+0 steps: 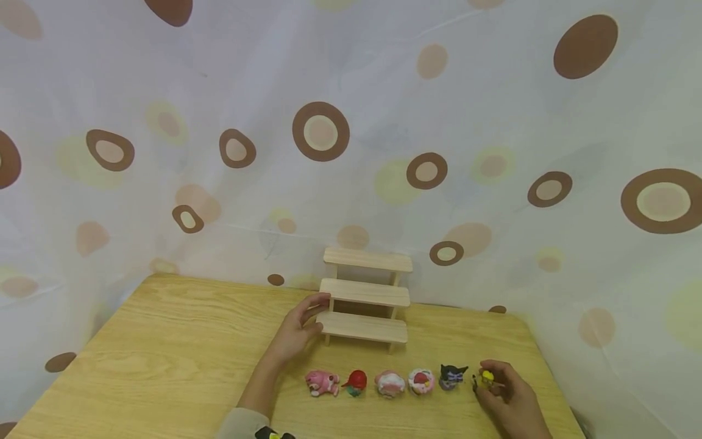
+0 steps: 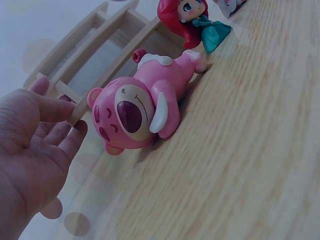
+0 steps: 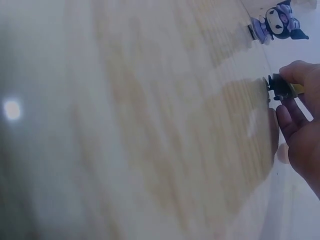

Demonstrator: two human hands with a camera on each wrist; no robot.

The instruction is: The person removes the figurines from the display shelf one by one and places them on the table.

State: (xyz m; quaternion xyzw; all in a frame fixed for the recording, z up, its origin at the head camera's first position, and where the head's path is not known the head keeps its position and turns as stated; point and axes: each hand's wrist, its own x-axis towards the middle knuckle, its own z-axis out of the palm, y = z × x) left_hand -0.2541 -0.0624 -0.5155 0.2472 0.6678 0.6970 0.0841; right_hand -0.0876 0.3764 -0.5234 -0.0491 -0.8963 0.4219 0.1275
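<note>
My left hand [image 1: 296,332] holds the left end of a three-step wooden display shelf [image 1: 362,327], fingertips at the ends of the lower steps. Close by that hand, a pink bear figurine [image 2: 127,112] lies on its side. Beside it stands a red-haired figurine [image 2: 212,30] in a green dress. My right hand [image 1: 512,396] pinches a small figurine [image 1: 487,377], yellow on top with a dark lower part, low over the table's right side; fingers hide much of it. A black-and-purple figurine [image 3: 280,22] stands just left of that hand in the head view.
A pink-and-white figurine [image 1: 390,385] and another with a red top [image 1: 421,382] complete the row before the shelf. The wood-grain table [image 1: 181,347] extends left. A white spotted curtain [image 1: 263,183] hangs behind the table and along its sides.
</note>
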